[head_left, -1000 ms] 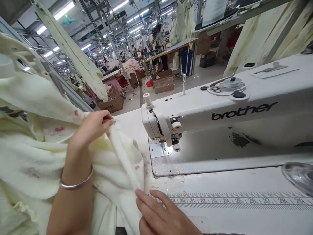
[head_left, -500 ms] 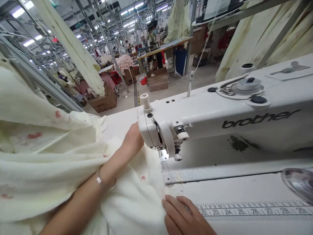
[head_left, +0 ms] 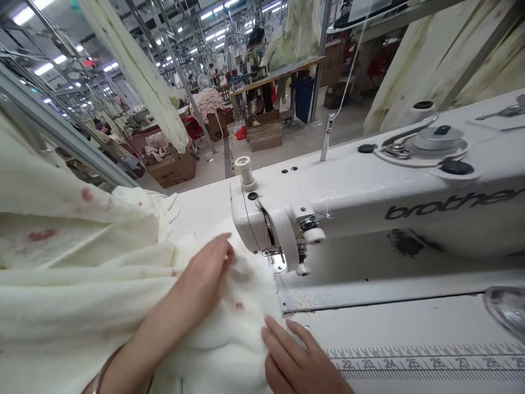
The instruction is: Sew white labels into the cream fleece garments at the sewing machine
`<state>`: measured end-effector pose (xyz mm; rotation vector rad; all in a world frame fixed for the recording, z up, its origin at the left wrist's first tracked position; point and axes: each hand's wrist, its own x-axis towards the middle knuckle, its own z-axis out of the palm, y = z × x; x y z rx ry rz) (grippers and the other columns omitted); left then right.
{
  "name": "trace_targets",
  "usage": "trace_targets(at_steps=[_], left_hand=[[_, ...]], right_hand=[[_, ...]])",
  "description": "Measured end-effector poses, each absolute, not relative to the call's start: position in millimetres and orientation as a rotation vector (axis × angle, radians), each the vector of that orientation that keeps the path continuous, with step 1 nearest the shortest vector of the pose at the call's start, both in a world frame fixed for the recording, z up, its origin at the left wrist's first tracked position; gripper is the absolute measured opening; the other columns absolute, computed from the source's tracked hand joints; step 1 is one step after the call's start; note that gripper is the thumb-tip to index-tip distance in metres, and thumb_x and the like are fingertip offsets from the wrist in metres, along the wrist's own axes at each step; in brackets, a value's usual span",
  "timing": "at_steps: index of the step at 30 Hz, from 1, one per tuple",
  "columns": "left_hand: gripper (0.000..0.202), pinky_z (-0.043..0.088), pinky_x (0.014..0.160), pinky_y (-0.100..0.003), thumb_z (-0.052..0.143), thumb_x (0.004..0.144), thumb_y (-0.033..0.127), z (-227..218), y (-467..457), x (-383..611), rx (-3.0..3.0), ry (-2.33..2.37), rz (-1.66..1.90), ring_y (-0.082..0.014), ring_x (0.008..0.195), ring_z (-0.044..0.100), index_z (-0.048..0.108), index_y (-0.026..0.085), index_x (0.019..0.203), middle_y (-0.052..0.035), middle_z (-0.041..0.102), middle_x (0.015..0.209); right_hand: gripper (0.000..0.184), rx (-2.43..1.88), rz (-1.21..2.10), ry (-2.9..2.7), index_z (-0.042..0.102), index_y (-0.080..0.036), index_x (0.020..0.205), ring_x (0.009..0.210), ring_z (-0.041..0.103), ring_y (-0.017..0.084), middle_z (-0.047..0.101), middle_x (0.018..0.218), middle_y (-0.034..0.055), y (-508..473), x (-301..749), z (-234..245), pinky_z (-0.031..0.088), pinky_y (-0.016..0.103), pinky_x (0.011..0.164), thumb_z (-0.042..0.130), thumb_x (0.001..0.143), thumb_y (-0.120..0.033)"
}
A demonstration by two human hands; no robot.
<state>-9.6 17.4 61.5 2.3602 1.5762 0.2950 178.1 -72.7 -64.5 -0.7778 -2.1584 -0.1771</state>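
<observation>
- The pale yellow cloth, dotted with reddish prints, lies over the left part of the bench, from near its far edge down toward its near edge. Its right border now reaches the needle plate and covers part of it; a second ago it lay short of the plate, to the left.
- The left hand rests on the cloth, just left of the head of the white sewing machine, with its fingers bent toward the machine. I cannot tell whether it pinches any fabric (the fingertips are partly turned from view). Half a second ago it reached farther in, close against the machine head; now it is drawn back toward the bench's near edge.
- A second ago that same hand was gripping the cloth well apart from the machine, toward the bench's far edge.
- The right hand lies palm down and loosely spread near the bench's near edge, fingertips on the cloth's right border, grasping nothing visible. It now sits farther along the printed ruler than a second ago, when lower numbers showed beside it.
- The bracelet on the left forearm appears nearer the bottom of the view now.
- The brother lettering on the machine's arm now runs off the right side of the view; it was whole half a second ago.
</observation>
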Motion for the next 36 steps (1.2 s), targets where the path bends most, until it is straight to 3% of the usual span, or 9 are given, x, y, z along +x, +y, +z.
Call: trace_targets(at_steps=[7,12,17,20,22,27,30,33,36], left_hand=[[0.015,0.042,0.091,-0.043,0.038,0.090,0.016,14.3,35.9,11.2,2.357,1.322,0.204,-0.0215,0.090,0.052,0.050,0.018,0.081,-0.0082,0.057,0.093],[0.013,0.045,0.083,-0.038,0.046,0.086,0.017,14.2,43.2,7.0,2.356,1.295,0.230,-0.0207,0.083,0.054,0.053,0.019,0.075,-0.0046,0.058,0.081],[0.012,0.047,0.068,-0.028,0.052,0.084,0.025,50.0,12.3,22.0,1.942,1.547,0.423,-0.0181,0.076,0.059,0.060,0.018,0.079,-0.0068,0.063,0.088],[0.014,0.045,0.059,-0.025,0.059,0.079,0.030,48.1,5.8,33.9,1.489,1.543,0.388,-0.0157,0.062,0.060,0.060,0.017,0.072,-0.0019,0.062,0.065],[0.013,0.042,0.055,-0.023,0.061,0.076,0.028,36.9,7.8,39.7,1.367,1.541,0.375,-0.0140,0.057,0.059,0.059,0.017,0.070,0.0003,0.061,0.058],[0.011,0.035,0.048,-0.021,0.060,0.072,0.025,14.5,12.9,44.8,1.369,1.625,0.379,-0.0110,0.049,0.051,0.060,0.017,0.066,0.0027,0.056,0.052],[0.011,0.034,0.047,-0.021,0.059,0.073,0.026,12.1,12.3,45.1,1.371,1.635,0.398,-0.0103,0.048,0.051,0.060,0.017,0.067,0.0036,0.055,0.054],[0.008,0.035,0.046,-0.020,0.058,0.073,0.023,11.4,12.7,45.5,1.367,1.648,0.404,-0.0099,0.047,0.052,0.058,0.017,0.067,0.0043,0.055,0.054],[0.006,0.037,0.046,-0.020,0.057,0.072,0.020,9.9,14.2,46.1,1.363,1.664,0.410,-0.0093,0.045,0.053,0.057,0.017,0.067,0.0047,0.055,0.055]], right_hand=[[0.033,-0.848,-0.101,-2.135,0.053,-0.018,0.078,0.110,0.057,0.023,0.066,0.093,0.0049,-65.7,189.9,-64.1,0.035,0.044,0.100,0.029,0.084,0.004],[0.035,-0.884,0.016,-2.197,0.057,-0.018,0.085,0.119,0.052,0.021,0.067,0.100,0.0062,-64.7,201.2,-55.0,0.034,0.044,0.107,0.030,0.083,0.004],[0.032,-0.853,0.134,-2.271,0.055,-0.018,0.087,0.125,0.046,0.020,0.063,0.112,0.0059,-67.2,217.7,-45.6,0.032,0.042,0.109,0.029,0.086,0.000],[0.021,-0.885,0.318,-2.263,0.055,-0.018,0.090,0.117,0.050,0.021,0.059,0.112,0.0078,-67.2,223.9,-37.4,0.043,0.037,0.099,0.038,0.090,-0.006],[0.017,-0.992,0.405,-2.145,0.052,-0.019,0.083,0.098,0.055,0.020,0.057,0.099,0.0075,-64.4,220.8,-33.3,0.047,0.033,0.083,0.041,0.092,-0.009],[0.026,-1.204,0.223,-1.929,0.045,-0.019,0.071,0.066,0.045,0.017,0.046,0.073,0.0028,-52.7,200.8,-36.9,0.037,0.031,0.062,0.037,0.096,-0.020],[0.021,-1.263,0.119,-1.975,0.055,-0.015,0.093,0.076,0.048,0.021,0.050,0.083,0.0070,-52.6,196.7,-43.7,0.038,0.035,0.069,0.036,0.097,-0.021],[0.031,-1.297,0.048,-2.058,0.051,-0.010,0.124,0.087,0.049,0.024,0.052,0.094,0.0109,-57.4,198.5,-47.6,0.039,0.039,0.077,0.040,0.097,-0.019],[0.033,-1.321,0.050,-2.088,0.050,-0.008,0.127,0.088,0.048,0.024,0.052,0.093,0.0110,-60.4,200.1,-48.3,0.039,0.040,0.077,0.041,0.096,-0.016]])
